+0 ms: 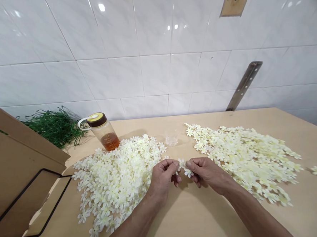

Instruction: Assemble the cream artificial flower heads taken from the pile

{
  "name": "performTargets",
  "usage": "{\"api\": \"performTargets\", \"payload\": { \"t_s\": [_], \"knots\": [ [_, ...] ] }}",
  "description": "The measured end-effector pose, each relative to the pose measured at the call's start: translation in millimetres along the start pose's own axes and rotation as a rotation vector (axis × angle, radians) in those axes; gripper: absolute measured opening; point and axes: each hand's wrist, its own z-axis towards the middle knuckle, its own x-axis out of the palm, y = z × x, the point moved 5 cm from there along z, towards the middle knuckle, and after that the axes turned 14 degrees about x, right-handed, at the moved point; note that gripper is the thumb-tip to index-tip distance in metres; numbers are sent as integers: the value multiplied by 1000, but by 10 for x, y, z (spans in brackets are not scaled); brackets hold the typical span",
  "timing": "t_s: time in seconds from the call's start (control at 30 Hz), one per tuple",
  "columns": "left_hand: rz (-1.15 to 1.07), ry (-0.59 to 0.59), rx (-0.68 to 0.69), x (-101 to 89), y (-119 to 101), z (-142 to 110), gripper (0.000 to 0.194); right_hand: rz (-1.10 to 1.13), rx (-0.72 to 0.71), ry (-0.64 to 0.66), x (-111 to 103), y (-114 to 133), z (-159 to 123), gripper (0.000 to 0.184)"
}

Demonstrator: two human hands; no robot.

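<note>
Between the two hands, above the table's middle, are small white artificial flowers [188, 172]. My left hand [165, 173] pinches at their left side, thumb against fingers. My right hand [201, 169] is closed on them from the right. Fingers partly cover the flowers, so I cannot tell how many each hand has. A big heap of loose cream-white flowers [119, 181] lies beside my left hand. Another, flatter spread of pale yellow-white flowers [252, 155] lies to the right of my right hand. Just beyond the hands stands a small clear cup [171, 138].
A bottle [107, 134] with amber liquid and a brown-yellow lid stands behind the left heap. Green plastic stems [57, 128] lie at the back left. A cardboard box [19, 170] and a black wire frame [44, 225] take up the left edge. A tiled wall [156, 75] borders the table.
</note>
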Motion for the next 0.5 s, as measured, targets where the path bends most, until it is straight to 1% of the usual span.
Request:
{"api": "performTargets", "payload": {
  "t_s": [0.13,0.27,0.5],
  "knots": [
    [-57,-26,2,-12,-7,6,25,46,-14,-48,-46,63,-7,47],
    [-83,-44,-10,-24,-9,9,21,78,4,-76,-63,88,-12,46],
    [-121,-82,-31,-33,-12,20,20,134,-45,-23,-66,77,-16,41]
  ]
}}
